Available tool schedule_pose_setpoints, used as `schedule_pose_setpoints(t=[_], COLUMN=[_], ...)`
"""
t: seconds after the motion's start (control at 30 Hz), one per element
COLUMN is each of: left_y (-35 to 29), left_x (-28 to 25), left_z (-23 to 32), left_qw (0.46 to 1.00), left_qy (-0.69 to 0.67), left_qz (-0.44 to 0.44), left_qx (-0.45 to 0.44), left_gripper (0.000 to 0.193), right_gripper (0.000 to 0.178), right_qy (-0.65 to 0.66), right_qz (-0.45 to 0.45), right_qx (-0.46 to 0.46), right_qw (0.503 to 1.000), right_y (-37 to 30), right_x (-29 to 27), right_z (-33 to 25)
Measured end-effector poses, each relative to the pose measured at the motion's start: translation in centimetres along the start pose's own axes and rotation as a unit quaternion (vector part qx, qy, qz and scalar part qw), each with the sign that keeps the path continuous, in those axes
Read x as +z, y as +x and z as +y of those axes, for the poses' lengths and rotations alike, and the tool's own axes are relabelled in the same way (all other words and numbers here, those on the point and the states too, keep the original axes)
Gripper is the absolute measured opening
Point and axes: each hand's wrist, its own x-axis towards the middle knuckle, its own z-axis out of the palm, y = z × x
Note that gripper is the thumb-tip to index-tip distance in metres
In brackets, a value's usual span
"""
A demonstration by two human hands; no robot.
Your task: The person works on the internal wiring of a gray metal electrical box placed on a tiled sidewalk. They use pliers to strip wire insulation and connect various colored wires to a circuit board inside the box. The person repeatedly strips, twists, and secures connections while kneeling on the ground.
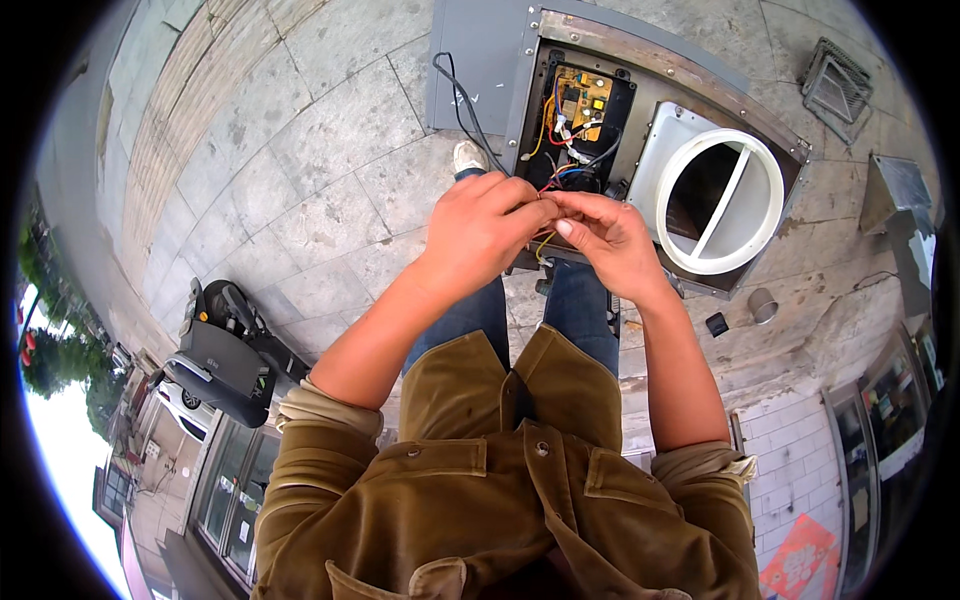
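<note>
An opened metal appliance housing (650,70) lies in front of me, looking like a range hood. Inside its black compartment sits a yellow-brown circuit board (590,100). Coloured wires (570,172) with white connectors run from it toward my fingers. My left hand (482,225) and my right hand (615,248) meet at the compartment's near edge, fingertips pinched together on thin wires. The exact wire ends are hidden by my fingers. A black power cable (470,105) loops out on the left, passing behind my left hand. Beside the compartment is a round white duct collar (775,190).
A grey metal panel (470,60) adjoins the housing's left side. At far right lie a mesh filter (838,90) and a bent metal piece (895,185). A metal cup (762,305) and a small black piece (717,324) are on the paving. A parked scooter (225,350) stands left.
</note>
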Motion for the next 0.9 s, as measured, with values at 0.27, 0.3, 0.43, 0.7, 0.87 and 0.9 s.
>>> schedule_pose_setpoints(t=[0.27, 0.3, 0.43, 0.7, 0.87, 0.9], left_y=[-11.1, -12.1, -9.5, -5.7, -5.6, -5.6], left_x=[3.0, 3.3, 4.2, 4.7, 2.4, 1.6], left_z=[1.8, 2.2, 4.6, 3.6, 2.2, 1.6], left_qw=[0.908, 0.9, 0.953, 0.957, 0.958, 0.953], left_qy=[-0.187, -0.181, -0.046, -0.086, -0.049, -0.068], left_qz=[0.02, -0.028, -0.089, -0.014, -0.034, -0.005], left_qx=[-0.375, -0.395, -0.286, -0.278, -0.281, -0.297], left_gripper=[0.049, 0.053, 0.062, 0.046, 0.037, 0.033], right_gripper=[0.014, 0.014, 0.015, 0.016, 0.016, 0.014], right_qy=[0.033, 0.033, 0.038, 0.069, 0.066, 0.071], right_qz=[0.078, 0.076, 0.089, 0.14, 0.125, 0.133], right_qx=[0.016, 0.013, 0.0, -0.055, -0.05, -0.064], right_qw=[0.996, 0.996, 0.995, 0.986, 0.989, 0.987], right_y=[-1.0, -1.0, -1.4, -1.2, -1.1, -1.1], right_x=[-1.8, -1.8, -2.1, -2.7, -1.4, -1.0], right_z=[-0.2, -0.2, 0.0, -0.7, 0.0, 0.3])
